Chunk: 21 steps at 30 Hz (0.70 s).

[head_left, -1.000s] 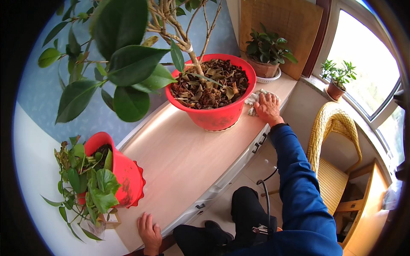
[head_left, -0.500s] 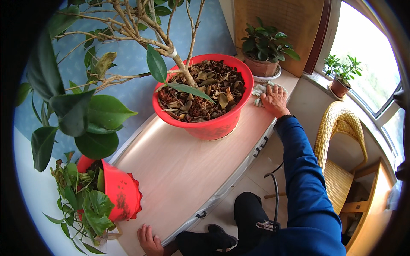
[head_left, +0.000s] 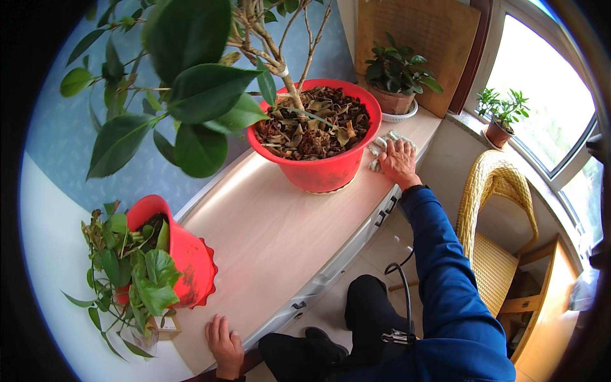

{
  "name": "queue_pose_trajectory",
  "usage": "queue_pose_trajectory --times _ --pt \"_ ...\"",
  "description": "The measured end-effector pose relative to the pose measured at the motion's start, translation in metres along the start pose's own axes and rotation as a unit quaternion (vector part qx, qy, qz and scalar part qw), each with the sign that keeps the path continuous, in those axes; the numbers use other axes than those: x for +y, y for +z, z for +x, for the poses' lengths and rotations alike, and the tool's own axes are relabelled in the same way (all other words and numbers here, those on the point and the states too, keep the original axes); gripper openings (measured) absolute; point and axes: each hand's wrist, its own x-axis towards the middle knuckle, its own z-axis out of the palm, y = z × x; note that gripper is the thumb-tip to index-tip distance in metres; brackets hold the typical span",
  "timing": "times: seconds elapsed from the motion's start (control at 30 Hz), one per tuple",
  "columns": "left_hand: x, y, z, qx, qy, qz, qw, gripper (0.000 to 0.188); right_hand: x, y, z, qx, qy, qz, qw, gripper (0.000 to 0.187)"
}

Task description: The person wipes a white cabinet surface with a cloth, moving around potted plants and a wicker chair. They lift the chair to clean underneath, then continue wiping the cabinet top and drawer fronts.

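My right hand [head_left: 399,162] lies flat on a pale cloth [head_left: 382,143], pressing it onto the light wooden counter [head_left: 273,235] just right of a big red pot [head_left: 321,172] filled with dry leaves and a leafy shrub. My left hand [head_left: 224,344] rests palm down on the counter's near edge, holding nothing, beside a smaller red pot [head_left: 188,261] with green trailing leaves.
A brown pot with a green plant [head_left: 396,86] stands on a white saucer at the counter's far end. Another small potted plant [head_left: 499,114] sits on the windowsill. A yellow wicker chair [head_left: 493,210] stands to the right. Drawers with dark handles [head_left: 385,210] run under the counter.
My right hand has stayed on the cloth by the big pot, shifting slightly. My head has moved, so the shrub's leaves sit differently in view. The left hand has not moved.
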Motion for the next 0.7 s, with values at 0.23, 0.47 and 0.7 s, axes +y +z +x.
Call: queue_pose_trajectory --times 0.23,0.47,0.7 --pt "0.001 -0.001 0.002 0.009 0.015 0.008 1.0 0.045 -0.028 -0.015 -0.042 -0.059 0.003 0.004 0.998 0.065" --pt "0.002 -0.001 0.003 0.029 0.027 0.009 0.999 0.044 -0.055 -0.025 -0.084 -0.039 -0.035 0.022 0.998 0.063" --pt "0.004 -0.002 0.004 0.046 0.035 0.005 0.998 0.042 -0.077 -0.024 -0.118 -0.006 -0.072 0.035 0.997 0.064"
